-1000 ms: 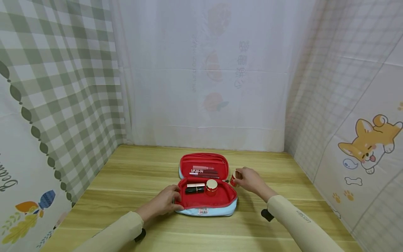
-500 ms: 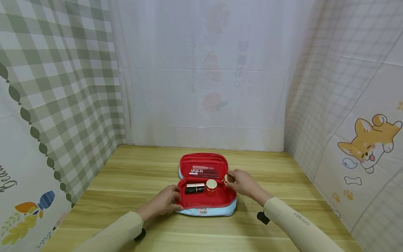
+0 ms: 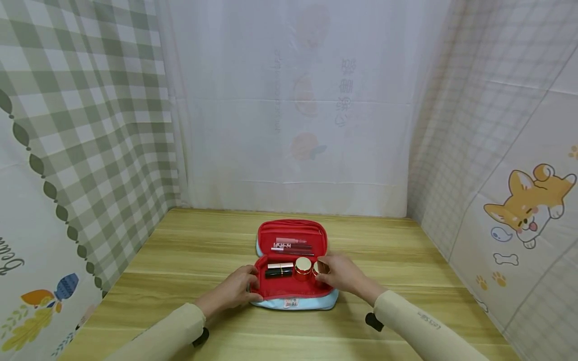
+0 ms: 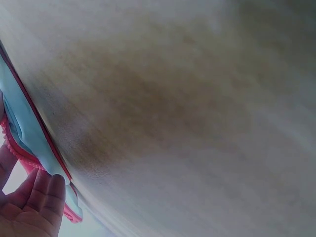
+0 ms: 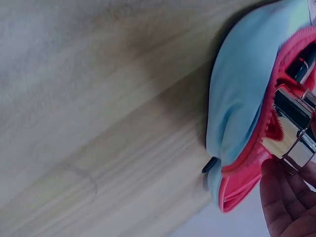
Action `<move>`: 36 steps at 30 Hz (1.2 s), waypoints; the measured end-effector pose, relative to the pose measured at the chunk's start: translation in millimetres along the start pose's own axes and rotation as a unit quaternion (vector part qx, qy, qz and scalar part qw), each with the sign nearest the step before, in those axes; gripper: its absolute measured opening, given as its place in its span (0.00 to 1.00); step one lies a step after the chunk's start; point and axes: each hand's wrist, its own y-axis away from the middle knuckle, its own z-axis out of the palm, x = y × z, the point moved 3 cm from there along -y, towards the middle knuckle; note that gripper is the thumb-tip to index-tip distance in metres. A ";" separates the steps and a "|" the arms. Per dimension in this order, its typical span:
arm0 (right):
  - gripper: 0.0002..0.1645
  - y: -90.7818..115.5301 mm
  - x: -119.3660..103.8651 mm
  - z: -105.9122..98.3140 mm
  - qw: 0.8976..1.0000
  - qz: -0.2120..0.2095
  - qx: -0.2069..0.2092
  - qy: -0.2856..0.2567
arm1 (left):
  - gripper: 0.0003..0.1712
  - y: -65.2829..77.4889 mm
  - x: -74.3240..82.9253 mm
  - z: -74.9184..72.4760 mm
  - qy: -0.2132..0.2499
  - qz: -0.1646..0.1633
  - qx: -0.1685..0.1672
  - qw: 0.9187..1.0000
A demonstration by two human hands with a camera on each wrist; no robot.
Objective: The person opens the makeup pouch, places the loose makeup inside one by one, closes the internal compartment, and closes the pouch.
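Note:
A light-blue cosmetic bag (image 3: 302, 303) with red lining lies unzipped on the table, its lid folded back. My left hand (image 3: 236, 288) holds the bag's left edge, thumb near the front corner; in the left wrist view its fingers (image 4: 52, 197) touch the zipper rim. My right hand (image 3: 345, 273) grips a small gold-lidded cosmetic jar (image 3: 318, 269) inside the bag's right part. Beside it, to the left, stands another gold-lidded jar (image 3: 303, 265). The right wrist view shows shiny gold jar surfaces (image 5: 298, 153) at the fingertips.
A black tube (image 3: 278, 273) and a rose-gold tube (image 3: 280, 265) lie in the bag's left part. Several slim makeup sticks (image 3: 293, 249) lie in the lid. Wooden table (image 3: 203, 245) surrounds the bag, with curtains (image 3: 289, 150) behind and at both sides.
My right hand has moved left with the jar, from beside the bag over its right rim and into it, next to the other jar. The left hand stays put.

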 end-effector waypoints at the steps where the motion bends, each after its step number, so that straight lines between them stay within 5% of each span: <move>1: 0.15 0.3 -0.9 1.3 1.000 -0.001 -0.002 -0.001 | 0.13 -0.1 0.0 0.0 0.000 0.000 0.000 1.000; 17: 0.14 2.6 -2.8 14.2 1.000 -0.009 0.006 0.004 | 0.13 -0.4 0.7 -0.1 -0.004 0.005 0.000 1.000; 23: 0.32 3.6 -1.3 7.8 0.999 0.048 0.019 -0.011 | 0.13 -2.8 -1.6 -1.4 -0.008 0.014 -0.009 1.000; 36: 0.23 1.3 11.8 -2.5 0.997 0.059 0.056 -0.013 | 0.13 -4.7 0.7 -8.6 -0.028 0.007 -0.013 0.999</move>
